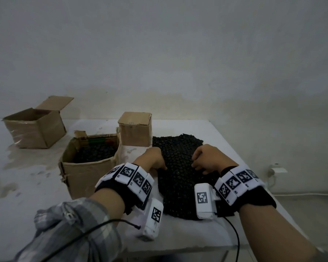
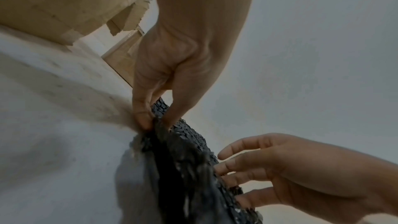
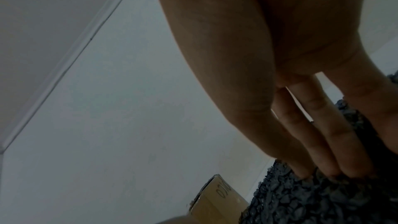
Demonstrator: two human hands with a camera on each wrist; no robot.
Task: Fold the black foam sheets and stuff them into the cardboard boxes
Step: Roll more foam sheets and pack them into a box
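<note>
A black bumpy foam sheet point(image 1: 178, 178) lies on the white table point(image 1: 178, 235) in front of me. My left hand point(image 1: 160, 166) is at the sheet's left edge. In the left wrist view the left hand point(image 2: 155, 122) pinches that edge between thumb and fingers, and the foam sheet point(image 2: 185, 168) is lifted a little there. My right hand point(image 1: 197, 163) rests on top of the sheet to the right. Its straight fingers point(image 3: 327, 168) press down on the foam sheet point(image 3: 301, 202). An open cardboard box point(image 1: 87, 174) to the left holds black foam point(image 1: 95, 152).
A small closed cardboard box point(image 1: 135, 129) stands just behind the sheet's left corner. Another open box point(image 1: 34, 129) sits at the far left of the table. The table's right edge point(image 1: 254, 167) runs close beside my right hand, with a wall socket point(image 1: 275, 170) beyond it.
</note>
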